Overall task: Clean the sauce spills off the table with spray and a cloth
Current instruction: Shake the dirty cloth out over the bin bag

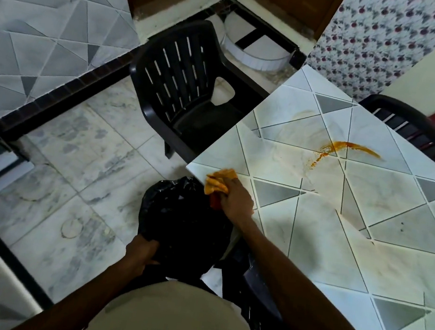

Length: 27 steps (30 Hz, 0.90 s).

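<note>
— Head view puts your cloth (220, 180) right on the near-left corner of the table (364, 251), bunched up and stained orange. Your right hand (237, 198) has its fingers curled tight around it, with something red tucked under them that I cannot identify.

— And the sauce I have left?

— One bold smear (350, 148), well apart from the cloth, farther out across the tabletop and to your right. Its long axis runs roughly left to right as a curved streak, and its left end hooks back toward your corner in a speckled tail. That tail is the part nearest your grip, so I judge your next pass has to reach forward and rightward from the corner.

— Which hand takes it?

— The right, clearly. It is on the tabletop and already grips the cloth. Your left hand (142, 254) is below the table edge, fingers clutching the black rubbish bag (182, 215), which hangs just beside the corner under the cloth.

— Give me the counts.

— One cloth, one bag, one strong smear, plus faint orange film: a pale ring (304, 115) beyond the smear and a light haze on the tiles nearer you. No spray bottle that I can make out; a green sliver at the right edge is too cut off to name. Three black plastic chairs: one whole (182, 83) past the corner, one partly hidden (412, 128) behind the far side, one (261, 315) close under your right arm.
</note>
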### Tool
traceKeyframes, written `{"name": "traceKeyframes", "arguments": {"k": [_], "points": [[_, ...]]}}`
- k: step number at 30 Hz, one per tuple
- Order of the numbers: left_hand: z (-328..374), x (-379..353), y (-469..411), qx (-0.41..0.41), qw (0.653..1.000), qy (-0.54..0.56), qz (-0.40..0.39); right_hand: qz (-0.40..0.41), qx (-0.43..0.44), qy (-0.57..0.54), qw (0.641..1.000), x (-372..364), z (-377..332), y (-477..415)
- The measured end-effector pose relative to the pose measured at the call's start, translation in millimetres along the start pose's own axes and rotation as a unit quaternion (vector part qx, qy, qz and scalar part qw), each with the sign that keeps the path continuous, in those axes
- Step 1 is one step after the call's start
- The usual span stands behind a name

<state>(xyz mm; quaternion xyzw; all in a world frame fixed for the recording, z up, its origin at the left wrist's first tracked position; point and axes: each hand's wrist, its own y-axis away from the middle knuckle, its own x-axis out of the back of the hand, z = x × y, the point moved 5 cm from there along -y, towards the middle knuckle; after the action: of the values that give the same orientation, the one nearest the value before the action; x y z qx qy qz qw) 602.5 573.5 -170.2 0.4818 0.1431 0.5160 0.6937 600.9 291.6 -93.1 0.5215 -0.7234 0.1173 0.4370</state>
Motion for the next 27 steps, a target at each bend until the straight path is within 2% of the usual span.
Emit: {"name": "traceKeyframes", "arguments": {"k": [4, 9, 12, 15, 21, 24, 27], "points": [[0.1, -2.7, -1.3, -0.005, 1.000, 0.010, -0.001, -0.035, 0.016, -0.020, 0.999, -9.8, -7.5, 10.7], [-6.4, -5.0, -1.0, -0.008, 1.000, 0.007, 0.005, -0.117, 0.044, -0.054, 0.991, -36.0, -15.6, 31.0], [-9.4, -5.1, -3.7, -0.003, 1.000, 0.012, 0.005, -0.078, 0.050, -0.092, 0.991, -20.1, -18.8, 36.7], [-13.4, -2.7, -9.0, 0.005, 1.000, 0.012, 0.001, -0.006, 0.033, -0.135, 0.990, 23.6, -14.7, 34.2], [-14.7, -2.6, -11.6, 0.009, 1.000, 0.018, -0.010, 0.144, -0.018, -0.131, 0.981, 116.3, 36.2, 24.2], [-13.5, -5.5, -8.4, 0.008, 1.000, 0.022, -0.015, 0.165, -0.085, -0.105, 0.977, 119.3, 72.6, 24.1], [-14.9, -7.3, -7.6, 0.008, 1.000, 0.023, -0.015, 0.140, -0.144, -0.120, 0.972, 85.5, 89.1, 32.6]]}}
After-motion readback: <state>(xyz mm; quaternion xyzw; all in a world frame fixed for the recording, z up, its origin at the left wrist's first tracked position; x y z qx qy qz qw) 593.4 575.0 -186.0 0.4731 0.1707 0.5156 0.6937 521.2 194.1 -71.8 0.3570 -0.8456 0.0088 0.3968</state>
